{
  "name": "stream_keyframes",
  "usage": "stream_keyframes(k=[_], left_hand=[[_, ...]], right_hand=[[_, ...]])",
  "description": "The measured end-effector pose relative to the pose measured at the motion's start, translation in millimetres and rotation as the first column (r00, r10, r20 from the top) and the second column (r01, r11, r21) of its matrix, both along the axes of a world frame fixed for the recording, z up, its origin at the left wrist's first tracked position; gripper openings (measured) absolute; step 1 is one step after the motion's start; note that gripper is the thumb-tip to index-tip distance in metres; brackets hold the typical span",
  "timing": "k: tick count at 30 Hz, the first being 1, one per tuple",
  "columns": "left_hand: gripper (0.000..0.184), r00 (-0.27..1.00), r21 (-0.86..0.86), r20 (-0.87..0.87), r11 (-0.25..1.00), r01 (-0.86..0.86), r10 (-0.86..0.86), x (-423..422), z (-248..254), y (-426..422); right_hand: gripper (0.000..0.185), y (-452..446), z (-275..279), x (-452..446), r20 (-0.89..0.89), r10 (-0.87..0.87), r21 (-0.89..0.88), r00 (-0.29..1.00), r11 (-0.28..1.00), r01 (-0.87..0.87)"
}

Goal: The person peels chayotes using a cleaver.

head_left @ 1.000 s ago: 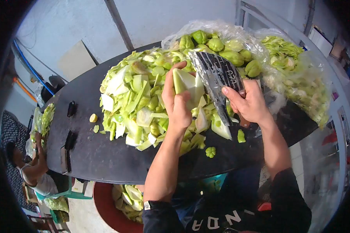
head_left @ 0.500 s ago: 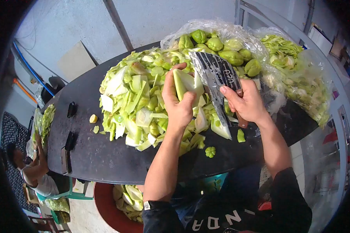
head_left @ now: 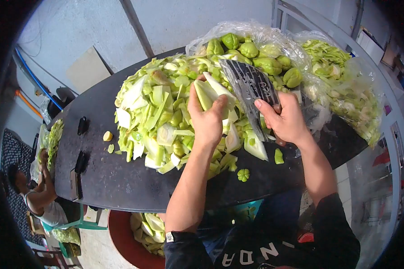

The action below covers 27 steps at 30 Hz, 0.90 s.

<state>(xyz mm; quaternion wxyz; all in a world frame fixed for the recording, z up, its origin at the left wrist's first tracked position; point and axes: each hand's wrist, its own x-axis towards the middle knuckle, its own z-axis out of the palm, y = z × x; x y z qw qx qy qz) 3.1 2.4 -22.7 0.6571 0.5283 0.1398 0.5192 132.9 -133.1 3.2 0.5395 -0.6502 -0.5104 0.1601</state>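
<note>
Pale green chayote (head_left: 205,93) is gripped in my left hand (head_left: 207,119), its white cut face showing and a slice standing apart at the top. My right hand (head_left: 286,117) is wrapped round the handle of a wide dark cleaver (head_left: 251,87), whose blade is smeared with white bits and sits just right of the chayote. Below and left of both hands lies a heap of cut green pieces (head_left: 155,105) on the dark table (head_left: 116,179). A small green piece (head_left: 243,175) rests near the table's front edge.
Whole chayotes (head_left: 268,66) lie in a clear bag behind my hands; another bag of cut greens (head_left: 345,98) is at the right. A red tub (head_left: 121,233) stands below the table. At the far left a person (head_left: 40,197) sits handling greens.
The chayote has turned in my left hand, and a white slice now parts from its top. The blade has shifted slightly. The seated person's hands have moved a little.
</note>
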Motion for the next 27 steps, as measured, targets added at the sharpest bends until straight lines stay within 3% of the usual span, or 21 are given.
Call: stream_keyframes(k=[3, 5, 8, 10, 21, 27], left_hand=[[0.052, 0.998, -0.103, 0.057, 0.994, 0.047, -0.042, -2.4, 4.5, 0.9], [0.052, 0.995, -0.151, 0.074, 0.985, 0.077, -0.067, -5.9, 8.1, 3.2], [0.053, 0.990, -0.205, 0.105, 0.972, 0.110, -0.090, -7.5, 8.6, 4.4], [0.051, 0.987, -0.281, 0.139, 0.953, 0.116, -0.079, -7.9, 10.5, 3.3], [0.051, 0.956, -0.340, 0.249, 0.911, 0.234, -0.152, -9.7, 12.7, 2.6], [0.051, 0.944, -0.376, 0.284, 0.886, 0.271, -0.169, -8.8, 2.2, 9.5]], right_hand=[[0.021, -3.6, 8.0, -7.6, 0.104, -0.071, 0.055, 0.992, 0.996, 0.065], [0.018, -5.4, 12.9, -9.8, 0.385, -0.143, 0.183, 0.912, 0.980, 0.077], [0.017, -2.1, 5.9, -8.1, 0.490, -0.175, 0.238, 0.854, 0.969, 0.062], [0.016, 1.8, -2.8, -3.7, 0.517, -0.171, 0.260, 0.839, 0.965, 0.037], [0.016, 2.0, -5.0, -3.4, 0.643, -0.181, 0.245, 0.744, 0.969, 0.024], [0.018, 1.2, -5.1, -6.6, 0.824, -0.249, 0.353, 0.509, 0.928, -0.117]])
